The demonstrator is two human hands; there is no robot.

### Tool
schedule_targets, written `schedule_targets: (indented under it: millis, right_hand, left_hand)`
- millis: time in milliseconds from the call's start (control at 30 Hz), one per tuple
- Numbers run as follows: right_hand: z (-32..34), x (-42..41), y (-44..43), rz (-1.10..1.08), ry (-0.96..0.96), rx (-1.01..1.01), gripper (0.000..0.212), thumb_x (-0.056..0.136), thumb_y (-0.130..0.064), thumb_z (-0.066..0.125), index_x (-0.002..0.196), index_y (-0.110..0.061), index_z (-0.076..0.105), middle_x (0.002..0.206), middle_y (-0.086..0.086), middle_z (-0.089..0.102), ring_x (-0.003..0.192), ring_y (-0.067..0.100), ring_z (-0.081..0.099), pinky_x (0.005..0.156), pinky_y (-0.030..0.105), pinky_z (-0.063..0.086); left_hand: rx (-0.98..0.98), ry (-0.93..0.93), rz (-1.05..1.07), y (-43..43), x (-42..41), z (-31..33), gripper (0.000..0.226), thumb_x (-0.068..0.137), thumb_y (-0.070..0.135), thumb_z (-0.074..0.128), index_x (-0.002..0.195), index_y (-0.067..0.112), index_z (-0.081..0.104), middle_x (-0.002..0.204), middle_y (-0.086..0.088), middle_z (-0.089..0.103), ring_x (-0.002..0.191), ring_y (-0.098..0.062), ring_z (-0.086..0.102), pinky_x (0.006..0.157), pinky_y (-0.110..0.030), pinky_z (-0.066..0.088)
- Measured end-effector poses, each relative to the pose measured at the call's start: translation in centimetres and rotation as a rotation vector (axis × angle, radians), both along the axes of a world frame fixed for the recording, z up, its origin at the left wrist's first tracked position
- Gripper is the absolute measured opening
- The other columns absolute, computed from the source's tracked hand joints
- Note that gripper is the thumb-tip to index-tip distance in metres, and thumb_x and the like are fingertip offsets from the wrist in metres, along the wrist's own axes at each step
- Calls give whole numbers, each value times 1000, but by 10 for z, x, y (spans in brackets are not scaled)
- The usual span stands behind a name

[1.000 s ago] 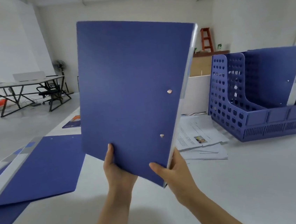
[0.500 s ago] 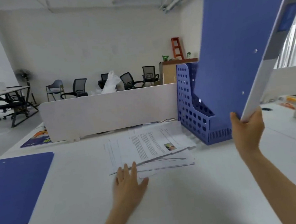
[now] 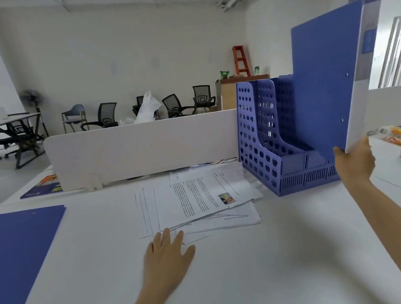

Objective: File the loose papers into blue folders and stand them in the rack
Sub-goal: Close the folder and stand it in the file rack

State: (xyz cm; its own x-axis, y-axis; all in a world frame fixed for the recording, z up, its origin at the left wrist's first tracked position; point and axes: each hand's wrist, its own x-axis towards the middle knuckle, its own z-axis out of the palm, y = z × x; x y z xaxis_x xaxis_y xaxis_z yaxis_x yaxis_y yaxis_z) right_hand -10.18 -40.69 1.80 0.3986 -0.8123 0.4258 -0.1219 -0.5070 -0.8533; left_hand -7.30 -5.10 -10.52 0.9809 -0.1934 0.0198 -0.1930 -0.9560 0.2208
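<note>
White desk (image 3: 268, 268) in a bare office, low divider (image 3: 145, 150) across the far edge, chairs (image 3: 179, 103) and a red ladder (image 3: 241, 61) well behind. Right hand (image 3: 355, 161) clenched on the lower spine corner of a closed blue folder (image 3: 323, 84), thumb on the near cover, fingers hidden behind; held upright, tilted slightly, its lower edge dropping behind the front lip of the rack (image 3: 280, 148), over the rightmost slot, seating depth not visible. Just left of those fingers, two slots with nothing showing in them. Left hand (image 3: 167, 257) flat and released, palm down on the desk, fingertips (image 3: 166, 233) touching the near edge of the loose papers (image 3: 199, 201), gripping nothing. Beyond and right of those fingertips, the fanned stack reaching almost to the rack's foot. Well left of that hand, a second folder (image 3: 17, 257) lying flat. Folder likely light and stiff, smooth plastic covers probably slippery, so a pinch at the spine, the firmest part, seems best; a hold on the free edge would likely let the covers flap open and sheets slide out. Papers thin, limp, apt to skate apart: probably best squared with a flat palm, then lifted by a thumb under the near edge rather than pinched at one corner.
</note>
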Motion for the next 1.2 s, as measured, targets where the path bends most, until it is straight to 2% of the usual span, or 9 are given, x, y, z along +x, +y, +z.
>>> schedule_targets:
  millis: [367, 567, 667, 767, 967, 1033, 1100, 1200]
  right_hand:
    - [18, 48, -14, 69, 152, -24, 39, 89, -9, 54, 121, 5, 37, 125, 28, 51, 110, 47, 51, 87, 49, 42]
    - [22, 64, -20, 155, 200, 2, 36, 89, -12, 56, 118, 0, 39, 123, 26, 51, 109, 45, 50, 85, 53, 48]
    - [21, 74, -21, 200, 220, 18, 37, 90, -12, 55, 120, 2, 38, 123, 25, 49, 109, 42, 49, 79, 45, 44]
    - [17, 85, -22, 222, 253, 15, 38, 92, -16, 54, 121, 3, 38, 115, 23, 50, 105, 41, 50, 74, 43, 40]
    - [10, 97, -30, 193, 292, -40, 43, 93, -21, 52, 121, 5, 34, 122, 30, 49, 110, 45, 49, 72, 41, 37]
    - [9, 103, -35, 181, 312, -55, 45, 93, -25, 52, 121, 5, 33, 121, 30, 50, 108, 46, 51, 72, 40, 37]
    - [8, 109, -39, 173, 332, -59, 48, 93, -27, 52, 122, 6, 33, 121, 31, 51, 107, 46, 52, 71, 41, 38]
    - [9, 119, -46, 158, 348, -34, 56, 92, -31, 52, 126, 8, 29, 121, 31, 52, 108, 46, 52, 71, 41, 39]
  left_hand:
    - [17, 6, 11, 0, 0, -1, 58, 95, 52, 22, 147, 30, 13, 158, -3, 1, 146, -21, -2, 118, -35, 4]
    - [16, 22, 15, 0, 2, -1, 58, 95, 53, 22, 147, 30, 12, 158, -2, 0, 146, -21, -3, 118, -35, 3]
    - [12, 19, 18, 0, 3, -1, 57, 95, 53, 22, 147, 32, 13, 158, -1, -1, 146, -20, -3, 118, -34, 4]
    - [4, 16, 22, 0, 3, -1, 56, 95, 53, 23, 147, 33, 14, 158, 0, -1, 146, -19, -3, 118, -34, 4]
    - [2, 8, 30, 0, 6, -2, 58, 93, 55, 22, 146, 33, 15, 158, 0, 0, 146, -20, -3, 118, -34, 4]
    - [7, 7, 35, -1, 6, -2, 73, 81, 67, 8, 146, 34, 15, 158, 1, 1, 146, -19, -2, 118, -34, 5]
    - [12, 4, 40, -1, 5, -1, 100, 55, 69, -10, 145, 36, 16, 158, 2, 2, 146, -19, -1, 117, -33, 6]
    - [9, -5, 59, -2, 6, 1, 108, 45, 65, -15, 145, 37, 17, 158, 3, 3, 146, -18, 0, 117, -33, 6]
